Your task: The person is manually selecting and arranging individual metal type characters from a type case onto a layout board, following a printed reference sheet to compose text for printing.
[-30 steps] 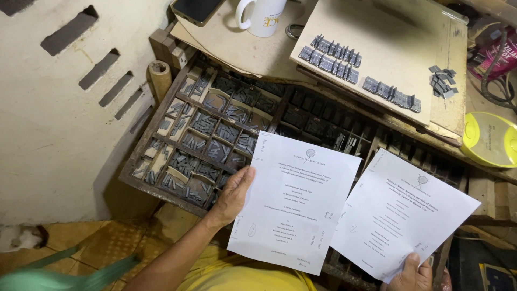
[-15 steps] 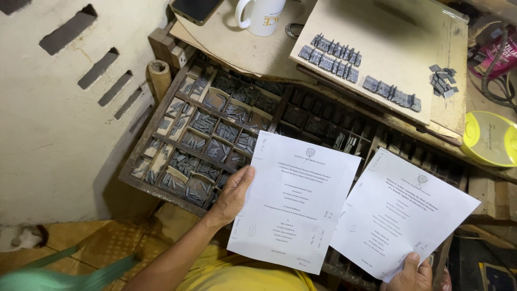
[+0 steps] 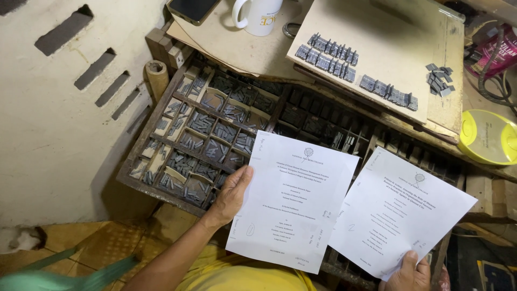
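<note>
Two printed sheets hang over the tray of metal type (image 3: 215,134). Left hand (image 3: 232,193), fingers clamped on the left sheet (image 3: 293,199); right hand (image 3: 409,272), partly cut off, apparently pinches the right sheet (image 3: 398,213). Best held flat, edges apart, for comparing.

The left sheet (image 3: 293,202) is held at its left edge by the left hand (image 3: 230,195); the right sheet (image 3: 401,213) lies just beside it, gripped at the bottom by the right hand (image 3: 409,272). Both sheets lie over the type case (image 3: 215,129). Behind it, the counter (image 3: 237,46) carries a mug (image 3: 261,13) and a board (image 3: 377,48) bearing rows of type (image 3: 331,54).
</note>
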